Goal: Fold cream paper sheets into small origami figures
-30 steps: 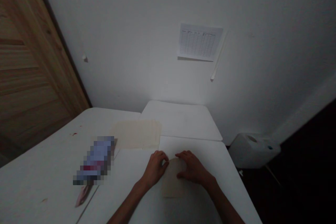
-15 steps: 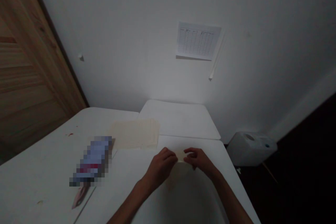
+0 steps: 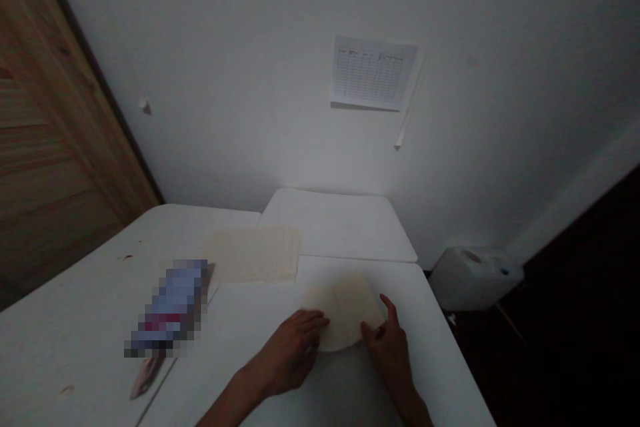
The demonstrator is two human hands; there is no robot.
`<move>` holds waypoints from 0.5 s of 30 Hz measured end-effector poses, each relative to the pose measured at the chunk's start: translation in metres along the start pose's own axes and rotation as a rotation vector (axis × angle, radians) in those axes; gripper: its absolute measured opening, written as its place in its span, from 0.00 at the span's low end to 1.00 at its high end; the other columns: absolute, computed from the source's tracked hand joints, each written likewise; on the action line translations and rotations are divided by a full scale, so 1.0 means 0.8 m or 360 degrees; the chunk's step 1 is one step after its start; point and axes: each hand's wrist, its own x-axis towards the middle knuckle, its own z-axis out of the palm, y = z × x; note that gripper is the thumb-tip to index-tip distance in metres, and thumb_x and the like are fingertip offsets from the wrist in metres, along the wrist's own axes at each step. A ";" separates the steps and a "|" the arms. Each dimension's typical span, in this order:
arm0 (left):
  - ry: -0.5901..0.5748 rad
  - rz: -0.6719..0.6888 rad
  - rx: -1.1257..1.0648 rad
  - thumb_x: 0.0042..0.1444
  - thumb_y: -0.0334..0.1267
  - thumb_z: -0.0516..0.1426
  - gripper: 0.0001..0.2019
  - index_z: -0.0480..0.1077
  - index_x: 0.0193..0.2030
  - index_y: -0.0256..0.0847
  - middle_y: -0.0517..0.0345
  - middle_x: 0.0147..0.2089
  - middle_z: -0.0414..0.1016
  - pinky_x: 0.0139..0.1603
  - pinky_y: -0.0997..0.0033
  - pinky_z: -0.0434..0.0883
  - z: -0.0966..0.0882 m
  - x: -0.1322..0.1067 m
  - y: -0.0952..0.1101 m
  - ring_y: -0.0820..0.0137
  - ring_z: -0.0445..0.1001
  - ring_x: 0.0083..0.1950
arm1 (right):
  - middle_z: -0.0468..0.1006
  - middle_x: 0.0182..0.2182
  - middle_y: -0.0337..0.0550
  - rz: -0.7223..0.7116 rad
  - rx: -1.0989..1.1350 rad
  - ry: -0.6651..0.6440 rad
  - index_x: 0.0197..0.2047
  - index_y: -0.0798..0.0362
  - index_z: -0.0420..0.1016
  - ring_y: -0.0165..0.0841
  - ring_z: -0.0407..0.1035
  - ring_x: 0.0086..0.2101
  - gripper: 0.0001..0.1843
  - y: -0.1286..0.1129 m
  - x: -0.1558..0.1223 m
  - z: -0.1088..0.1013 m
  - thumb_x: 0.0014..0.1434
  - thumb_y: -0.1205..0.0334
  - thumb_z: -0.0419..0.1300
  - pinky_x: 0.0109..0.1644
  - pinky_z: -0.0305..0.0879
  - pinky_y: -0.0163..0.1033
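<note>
At the near edge of the thin, pale beige, paper-like sheet (image 3: 350,317), a crease or small tear could be caused if uneven tension were applied by the two hands, since the edge appears bowed and a little raised. The sheet, lying between the hands on the white, smooth tabletop (image 3: 350,393), could also be skewed if it were pulled harder from one side. The left hand (image 3: 300,343) is laid palm down with its fingers held close together, the tips at the sheet's left edge; its thumb is hidden, so whether anything is pinched cannot be told. By the right hand (image 3: 386,333), turned inward, thumb and forefinger are spread apart, the thumb at the sheet's right near edge; whether the sheet is gripped by the remaining curled fingers cannot be made out. Both forearms are angled in from the near side. Well to the left, a blurred-out, blue-and-red flat package (image 3: 173,307) is set down; farther back, a flat pile of pale beige sheets (image 3: 253,257) could be disturbed if brushed by the left hand.
</note>
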 end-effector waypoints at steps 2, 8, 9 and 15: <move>-0.0050 -0.0042 -0.0017 0.51 0.25 0.51 0.27 0.64 0.60 0.40 0.49 0.60 0.69 0.63 0.52 0.63 0.006 -0.003 -0.007 0.60 0.64 0.63 | 0.75 0.22 0.36 0.0019 -0.0074 -0.0008 0.65 0.53 0.55 0.38 0.72 0.24 0.37 0.002 -0.009 0.001 0.54 0.52 0.58 0.30 0.63 0.38; -0.0099 -0.0104 -0.0023 0.44 0.24 0.52 0.32 0.64 0.60 0.40 0.48 0.62 0.68 0.63 0.50 0.64 0.007 -0.005 -0.018 0.58 0.64 0.63 | 0.78 0.38 0.50 -0.0066 -0.0410 -0.0007 0.67 0.50 0.49 0.47 0.74 0.35 0.37 0.013 -0.017 0.001 0.57 0.54 0.56 0.37 0.67 0.47; -0.0102 -0.0107 -0.0020 0.44 0.24 0.52 0.32 0.64 0.60 0.40 0.48 0.62 0.68 0.63 0.50 0.64 0.006 -0.005 -0.019 0.58 0.64 0.64 | 0.77 0.43 0.53 -0.0154 -0.0483 0.0044 0.67 0.50 0.50 0.49 0.73 0.40 0.36 0.014 -0.017 0.001 0.57 0.55 0.56 0.40 0.67 0.49; -0.0160 -0.0087 0.0019 0.43 0.23 0.51 0.33 0.64 0.60 0.37 0.47 0.61 0.68 0.64 0.53 0.64 0.000 -0.002 -0.016 0.59 0.64 0.64 | 0.66 0.58 0.49 -0.0966 -0.0715 -0.0115 0.57 0.49 0.67 0.44 0.59 0.58 0.24 0.004 -0.007 -0.001 0.58 0.71 0.52 0.61 0.57 0.52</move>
